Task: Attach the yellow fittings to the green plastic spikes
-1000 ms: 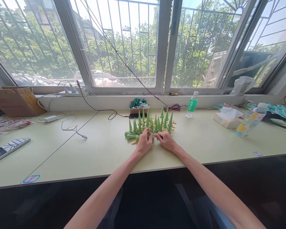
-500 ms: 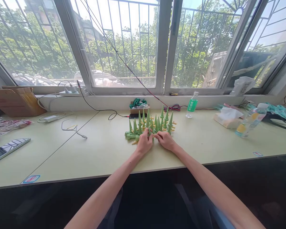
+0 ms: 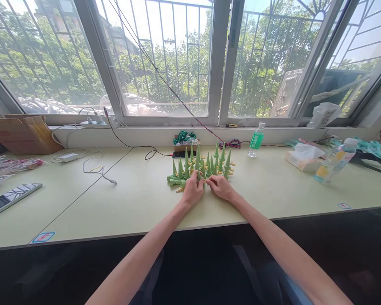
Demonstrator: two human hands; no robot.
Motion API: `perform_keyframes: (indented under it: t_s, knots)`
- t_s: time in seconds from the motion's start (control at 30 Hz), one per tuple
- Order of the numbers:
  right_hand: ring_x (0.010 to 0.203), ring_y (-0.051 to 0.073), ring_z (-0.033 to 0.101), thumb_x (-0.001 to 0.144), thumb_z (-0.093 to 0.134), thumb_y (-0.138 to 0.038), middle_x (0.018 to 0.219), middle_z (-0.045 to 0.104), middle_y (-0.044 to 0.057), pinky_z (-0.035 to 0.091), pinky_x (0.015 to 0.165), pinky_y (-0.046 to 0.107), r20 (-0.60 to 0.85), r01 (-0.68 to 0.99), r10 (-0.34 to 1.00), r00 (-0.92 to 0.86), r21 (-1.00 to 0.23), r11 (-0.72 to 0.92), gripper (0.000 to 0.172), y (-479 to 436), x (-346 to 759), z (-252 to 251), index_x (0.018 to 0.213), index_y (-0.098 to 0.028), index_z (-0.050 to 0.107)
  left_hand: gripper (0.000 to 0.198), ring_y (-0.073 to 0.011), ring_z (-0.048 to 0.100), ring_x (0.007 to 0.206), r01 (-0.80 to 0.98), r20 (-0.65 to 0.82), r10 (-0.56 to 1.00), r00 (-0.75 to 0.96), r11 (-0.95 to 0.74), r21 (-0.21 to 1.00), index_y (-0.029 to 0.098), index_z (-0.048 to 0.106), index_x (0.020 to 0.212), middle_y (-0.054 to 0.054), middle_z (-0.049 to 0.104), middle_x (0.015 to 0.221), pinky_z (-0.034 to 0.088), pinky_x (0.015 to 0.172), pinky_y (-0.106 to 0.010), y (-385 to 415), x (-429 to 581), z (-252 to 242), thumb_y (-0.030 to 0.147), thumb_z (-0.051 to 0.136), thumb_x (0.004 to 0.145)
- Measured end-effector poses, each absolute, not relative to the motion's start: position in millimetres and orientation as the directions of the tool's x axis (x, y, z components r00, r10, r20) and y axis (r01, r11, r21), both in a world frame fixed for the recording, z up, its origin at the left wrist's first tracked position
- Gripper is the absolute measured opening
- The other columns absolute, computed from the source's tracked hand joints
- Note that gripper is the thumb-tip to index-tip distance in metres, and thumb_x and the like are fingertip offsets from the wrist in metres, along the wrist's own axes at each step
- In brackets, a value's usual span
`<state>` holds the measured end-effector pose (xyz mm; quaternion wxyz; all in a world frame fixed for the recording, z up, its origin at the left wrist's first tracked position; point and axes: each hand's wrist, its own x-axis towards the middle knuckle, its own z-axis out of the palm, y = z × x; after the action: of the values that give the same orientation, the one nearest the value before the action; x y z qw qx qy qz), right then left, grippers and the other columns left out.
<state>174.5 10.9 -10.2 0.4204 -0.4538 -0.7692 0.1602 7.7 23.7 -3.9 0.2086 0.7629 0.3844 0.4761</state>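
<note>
Several green plastic cones (image 3: 206, 163) with small yellow fittings stand upright in a cluster on the pale green table (image 3: 139, 199), and a few lie on their sides at the cluster's left. My left hand (image 3: 193, 190) is closed around a green cone at the cluster's front edge. My right hand (image 3: 221, 187) pinches the same piece from the right, its fingertips meeting those of my left hand. The exact part between the fingers is too small to make out.
A green-labelled bottle (image 3: 256, 140) stands behind the cones, and a second bottle (image 3: 333, 163) and tissues (image 3: 305, 154) are to the right. Cables (image 3: 95, 169), a power adapter (image 3: 66, 156) and a cardboard box (image 3: 22, 133) sit at left. A phone (image 3: 181, 154) lies behind the cluster.
</note>
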Motion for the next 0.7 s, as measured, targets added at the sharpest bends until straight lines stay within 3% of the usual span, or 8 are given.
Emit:
perform_keyframes:
  t_s: [0.1,0.27,0.37,0.53,0.7]
  knots:
    - [0.053,0.012,0.046,0.095,0.045,-0.037,0.058,0.055,-0.001,0.037,0.057,0.026,0.484,0.557,0.844,-0.233,-0.644,0.524,0.033,11.0,174.3,-10.5,0.069,-0.019,0.053,0.007,-0.0132,0.054,0.059,0.390,0.567,0.785,0.249,-0.617,0.683,0.019,0.049,0.096,-0.002,0.060,0.079,0.040,0.059,-0.025,23.4,8.1,-3.6,0.022,0.046,0.090]
    - [0.057,0.013,0.050,0.091,0.053,-0.037,0.069,0.061,0.000,0.039,0.057,0.025,0.476,0.528,0.849,-0.228,-0.672,0.519,0.019,9.2,174.8,-10.4,0.089,-0.018,0.057,0.008,-0.0136,0.054,0.060,0.395,0.574,0.782,0.244,-0.620,0.677,0.019,0.049,0.096,-0.002,0.062,0.081,0.041,0.060,-0.025,23.2,8.3,-3.1,0.022,0.047,0.089]
    - [0.058,0.013,0.050,0.092,0.051,-0.034,0.068,0.060,0.000,0.038,0.057,0.025,0.486,0.538,0.841,-0.237,-0.655,0.531,0.019,10.0,175.0,-10.5,0.081,-0.018,0.056,0.007,-0.0139,0.055,0.062,0.399,0.567,0.784,0.253,-0.619,0.677,0.019,0.049,0.096,-0.003,0.061,0.082,0.041,0.060,-0.025,23.3,8.6,-3.3,0.023,0.047,0.090]
    - [0.054,0.012,0.047,0.096,0.044,-0.038,0.057,0.054,-0.001,0.036,0.057,0.025,0.486,0.565,0.840,-0.241,-0.633,0.529,0.037,11.8,174.4,-10.3,0.065,-0.019,0.051,0.009,-0.0149,0.058,0.067,0.385,0.547,0.793,0.266,-0.608,0.694,0.020,0.049,0.097,-0.004,0.061,0.086,0.042,0.061,-0.025,24.4,8.2,-5.0,0.024,0.046,0.090]
    - [0.054,0.012,0.047,0.096,0.044,-0.042,0.059,0.056,-0.001,0.036,0.056,0.025,0.474,0.560,0.849,-0.234,-0.648,0.517,0.034,10.9,174.0,-10.7,0.071,-0.019,0.053,0.010,-0.0137,0.056,0.063,0.377,0.555,0.789,0.262,-0.614,0.694,0.019,0.049,0.098,-0.003,0.060,0.083,0.041,0.060,-0.025,25.3,7.9,-5.7,0.024,0.046,0.090]
